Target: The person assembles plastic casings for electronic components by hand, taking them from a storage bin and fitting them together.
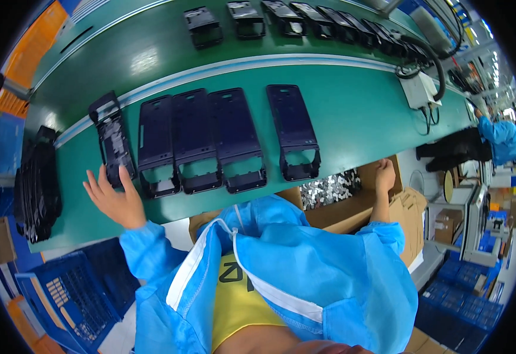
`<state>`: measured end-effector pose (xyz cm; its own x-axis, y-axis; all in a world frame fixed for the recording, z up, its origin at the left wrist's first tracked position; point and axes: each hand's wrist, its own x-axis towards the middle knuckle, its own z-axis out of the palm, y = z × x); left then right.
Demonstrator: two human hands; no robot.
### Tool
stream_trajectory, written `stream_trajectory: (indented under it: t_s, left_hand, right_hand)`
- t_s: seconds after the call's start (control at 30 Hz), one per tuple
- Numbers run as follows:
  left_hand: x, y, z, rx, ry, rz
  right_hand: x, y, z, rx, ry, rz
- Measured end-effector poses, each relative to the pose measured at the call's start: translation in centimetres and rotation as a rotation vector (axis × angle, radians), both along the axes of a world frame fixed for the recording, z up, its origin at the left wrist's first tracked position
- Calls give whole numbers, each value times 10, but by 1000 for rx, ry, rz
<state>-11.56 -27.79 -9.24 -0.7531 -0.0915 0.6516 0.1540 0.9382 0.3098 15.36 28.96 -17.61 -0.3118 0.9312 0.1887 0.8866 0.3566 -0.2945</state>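
Observation:
My left hand (pixel 116 199) is spread open at the bench's near edge, its fingertips at the lower end of a black plastic housing (pixel 115 141) that lies with its inner side up. To the right of it three dark housings (pixel 194 130) lie side by side, each with a rectangular window at the near end. A fourth dark housing (pixel 292 124) lies apart, further right. My right hand (pixel 386 175) is closed, fingers curled, over the right side of a cardboard box (pixel 352 219) holding many small silvery metal pieces (pixel 330 190). What its fingers hold, if anything, is hidden.
A stack of black housings (pixel 38 183) stands at the bench's left end. More housings (pixel 281 16) line the raised far green surface. A white box with cables (pixel 418 89) sits at the right. Blue crates (pixel 72 301) stand lower left. Another person (pixel 497 138) works far right.

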Motion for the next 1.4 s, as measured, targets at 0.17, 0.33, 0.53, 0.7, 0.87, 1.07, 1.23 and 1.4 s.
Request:
stream_trajectory:
  t_s: [0.17, 0.33, 0.53, 0.7, 0.87, 1.07, 1.23, 1.4]
  left_hand:
    - [-33, -42, -35, -130, -339, 16]
    - [-38, -56, -48, 183, -163, -87]
    - [-38, -19, -32, 651, -100, -79]
    - [-32, -27, -29, 622, -134, -65]
    - [-29, -26, -37, 256, -257, -53]
    - [-35, -22, -34, 373, -304, -125]
    - [-38, -27, -41, 609, -320, -120]
    - [-36, -48, -31, 1177, 37, 16]
  right_hand:
    - [-31, -18, 23, 63, 104, -109]
    - [-57, -64, 75, 376, 189, 181]
    - [-206, -195, 159, -45, 549, 1149]
    - [-333, -394, 169, 17, 147, 2000]
    - [-394, -461, 110, 167, -134, 2061]
    - [-487, -430, 84, 335, 303, 1375]
    - [-491, -439, 159, -788, 67, 1713]
    - [-413, -483, 216, 77, 584, 1923]
